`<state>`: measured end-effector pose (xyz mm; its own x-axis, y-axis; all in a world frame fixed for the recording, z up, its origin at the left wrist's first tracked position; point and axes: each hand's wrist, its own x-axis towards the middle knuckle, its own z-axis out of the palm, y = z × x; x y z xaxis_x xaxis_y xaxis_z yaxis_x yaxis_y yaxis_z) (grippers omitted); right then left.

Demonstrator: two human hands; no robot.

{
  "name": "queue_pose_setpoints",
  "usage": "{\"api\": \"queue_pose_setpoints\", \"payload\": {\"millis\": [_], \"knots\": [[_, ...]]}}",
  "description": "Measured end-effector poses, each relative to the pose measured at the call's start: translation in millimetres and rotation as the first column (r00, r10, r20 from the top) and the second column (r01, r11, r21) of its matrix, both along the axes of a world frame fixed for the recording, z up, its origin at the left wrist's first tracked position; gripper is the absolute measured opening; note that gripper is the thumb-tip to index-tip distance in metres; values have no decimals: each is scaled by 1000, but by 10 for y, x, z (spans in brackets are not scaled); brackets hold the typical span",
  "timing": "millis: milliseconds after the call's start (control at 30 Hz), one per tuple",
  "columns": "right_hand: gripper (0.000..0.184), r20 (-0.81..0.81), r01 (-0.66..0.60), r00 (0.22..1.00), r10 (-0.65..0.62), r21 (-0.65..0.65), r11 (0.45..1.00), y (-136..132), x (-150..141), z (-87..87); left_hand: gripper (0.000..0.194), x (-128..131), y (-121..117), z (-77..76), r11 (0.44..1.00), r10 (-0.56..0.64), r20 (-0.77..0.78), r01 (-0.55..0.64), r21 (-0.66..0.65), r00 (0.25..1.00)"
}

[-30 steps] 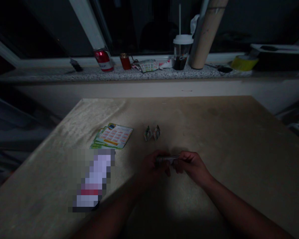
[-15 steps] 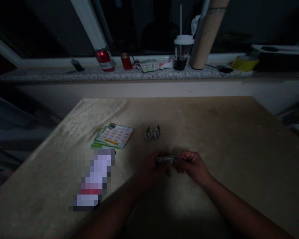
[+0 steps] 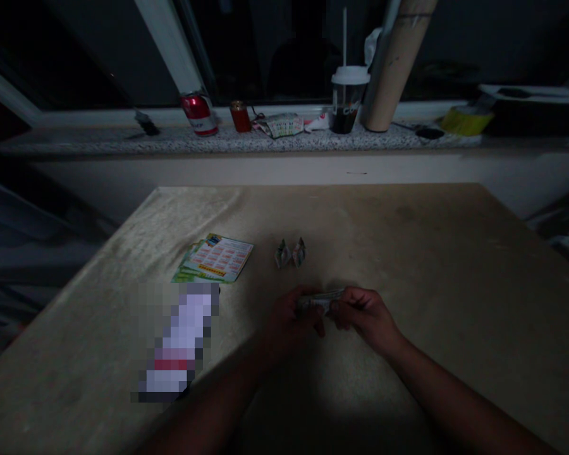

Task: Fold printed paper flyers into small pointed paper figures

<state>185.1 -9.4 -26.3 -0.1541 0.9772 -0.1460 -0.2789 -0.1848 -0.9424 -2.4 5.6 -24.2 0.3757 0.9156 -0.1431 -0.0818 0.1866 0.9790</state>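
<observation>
Between my two hands is a small folded piece of printed paper (image 3: 318,303), held just above the table (image 3: 408,253). My left hand (image 3: 294,319) is closed on its left end, with the thumb across the front. My right hand (image 3: 360,309) pinches the right end. The dim light hides the finer folds. Beyond my hands, two small folded paper shapes (image 3: 282,254) stand side by side with pointed tips. To their left lies a fanned stack of printed sheets (image 3: 220,258) with green edges.
A blurred-out phone-like object (image 3: 180,341) lies left of my left forearm. Along the granite windowsill (image 3: 146,146) stand a red can (image 3: 199,115), a small red jar (image 3: 239,117), a crumpled wrapper (image 3: 282,126), a lidded cup with a straw (image 3: 346,101) and a cardboard tube (image 3: 398,69).
Almost nothing differs. Both hands keep their hold on the folded paper, whose visible face looks very slightly tilted compared with before.
</observation>
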Motion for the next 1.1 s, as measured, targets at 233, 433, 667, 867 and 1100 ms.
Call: {"api": "queue_pose_setpoints", "payload": {"millis": [233,433,667,867,1100], "knots": [[31,8,-5,1000,5,10,1000,-1,-8,11,29,14,-11,8,1000,-7,18,7,9,1000],[32,18,-12,1000,11,22,1000,-5,-4,24,28,16,1,36,1000,-11,20,11,19,1000],[34,35,-12,999,11,54,998,-17,-8,47,28,18,3,21,1000,-12,17,12,26,1000],[33,71,-26,997,22,50,998,-11,-12,47,27,21,11,-21,1000,31,22,-31,2,999],[37,117,-38,993,32,49,998,-7,-21,54,28,4,8,-3,999,51,22,-51,-16,998]]}}
